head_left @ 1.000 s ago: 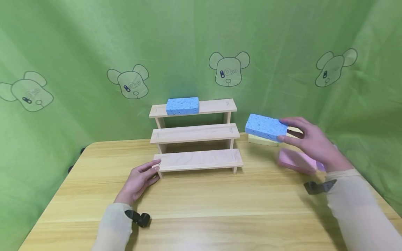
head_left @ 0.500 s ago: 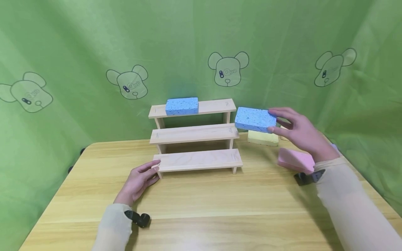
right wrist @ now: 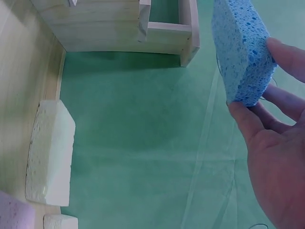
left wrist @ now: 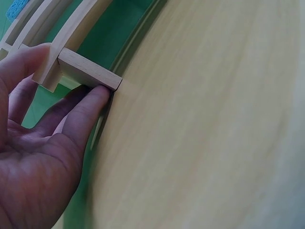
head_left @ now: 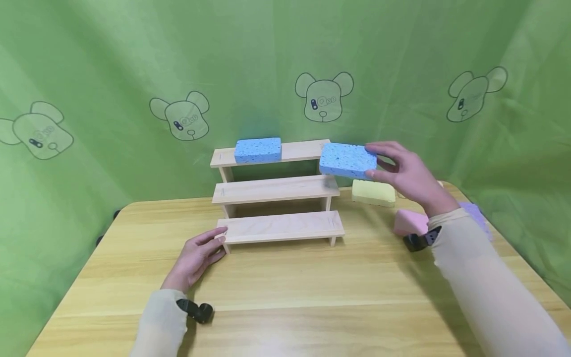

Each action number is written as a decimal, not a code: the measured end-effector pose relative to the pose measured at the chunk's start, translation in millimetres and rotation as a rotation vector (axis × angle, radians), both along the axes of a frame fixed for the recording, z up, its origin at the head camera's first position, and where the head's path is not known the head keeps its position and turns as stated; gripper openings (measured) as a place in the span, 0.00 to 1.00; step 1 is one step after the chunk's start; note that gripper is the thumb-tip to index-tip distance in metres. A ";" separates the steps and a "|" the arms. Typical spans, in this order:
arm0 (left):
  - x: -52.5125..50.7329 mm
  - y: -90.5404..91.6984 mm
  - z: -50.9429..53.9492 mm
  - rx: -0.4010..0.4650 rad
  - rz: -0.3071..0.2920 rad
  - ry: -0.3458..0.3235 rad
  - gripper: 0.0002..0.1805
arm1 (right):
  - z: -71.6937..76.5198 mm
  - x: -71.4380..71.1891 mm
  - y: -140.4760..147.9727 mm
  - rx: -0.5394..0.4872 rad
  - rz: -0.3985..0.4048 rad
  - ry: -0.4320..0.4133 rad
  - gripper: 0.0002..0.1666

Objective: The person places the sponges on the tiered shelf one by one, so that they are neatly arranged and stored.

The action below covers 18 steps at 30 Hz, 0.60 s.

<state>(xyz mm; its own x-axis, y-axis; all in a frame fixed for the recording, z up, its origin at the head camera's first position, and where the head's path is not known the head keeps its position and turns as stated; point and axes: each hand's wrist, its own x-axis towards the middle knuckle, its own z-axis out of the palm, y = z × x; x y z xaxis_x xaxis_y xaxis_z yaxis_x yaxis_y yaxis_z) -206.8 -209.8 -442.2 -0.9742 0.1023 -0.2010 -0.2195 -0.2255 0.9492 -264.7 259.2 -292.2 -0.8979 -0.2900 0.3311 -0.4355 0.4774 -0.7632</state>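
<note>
A wooden three-step stand [head_left: 281, 227] sits at the back of the table. At the left end of its lowest step my left hand [head_left: 198, 258] grips the board and leg; in the left wrist view the left hand [left wrist: 52, 138] has fingers on both. One blue sponge [head_left: 257, 150] lies on the top step, left of its middle. Another blue sponge [head_left: 348, 160] is in the air before that step's right end, pinched at its right edge by my right hand [head_left: 408, 173]. Close up, the right wrist view shows this held sponge [right wrist: 240, 52] between thumb and fingers.
Right of the stand, a yellow sponge [head_left: 373, 193] lies on the table [head_left: 303, 297]. A pink sponge [head_left: 408, 223] and a purple sponge [head_left: 476, 218] lie nearer, partly behind the right arm. A green curtain [head_left: 250, 59] hangs close behind the stand.
My right hand has carried the blue sponge left and upward, from above the yellow sponge to the top step's right end. The left hand stays in place.
</note>
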 end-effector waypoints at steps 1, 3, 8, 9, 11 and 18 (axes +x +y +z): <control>0.0 0.2 -0.2 0.000 0.000 0.000 0.24 | 0.2 -1.4 -0.9 -0.007 0.002 -0.001 0.36; -0.2 0.6 -0.7 0.001 -0.001 0.001 0.24 | 0.5 -4.6 -2.4 -0.007 0.002 0.000 0.36; -0.8 1.6 -1.5 -0.002 -0.003 0.007 0.24 | 2.7 -13.5 -6.6 0.017 0.009 -0.029 0.37; -0.9 1.8 -1.5 -0.002 -0.003 0.007 0.24 | 3.2 -15.4 -7.6 0.021 0.013 -0.035 0.37; -1.1 1.9 -1.6 -0.002 -0.003 0.007 0.24 | 4.2 -18.6 -9.9 0.022 0.017 -0.050 0.38; 1.1 -0.2 -0.7 -0.013 -0.012 0.002 0.24 | 0.0 -29.5 -20.9 -0.006 0.065 -0.042 0.35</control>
<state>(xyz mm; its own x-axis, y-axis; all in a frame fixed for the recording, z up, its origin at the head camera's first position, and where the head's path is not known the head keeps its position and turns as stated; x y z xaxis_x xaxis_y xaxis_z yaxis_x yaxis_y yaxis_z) -205.7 -209.9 -442.9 -0.9733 0.1118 -0.2005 -0.2204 -0.2107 0.9524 -294.1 238.3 -292.2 -0.8903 -0.3461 0.2958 -0.4333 0.4446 -0.7840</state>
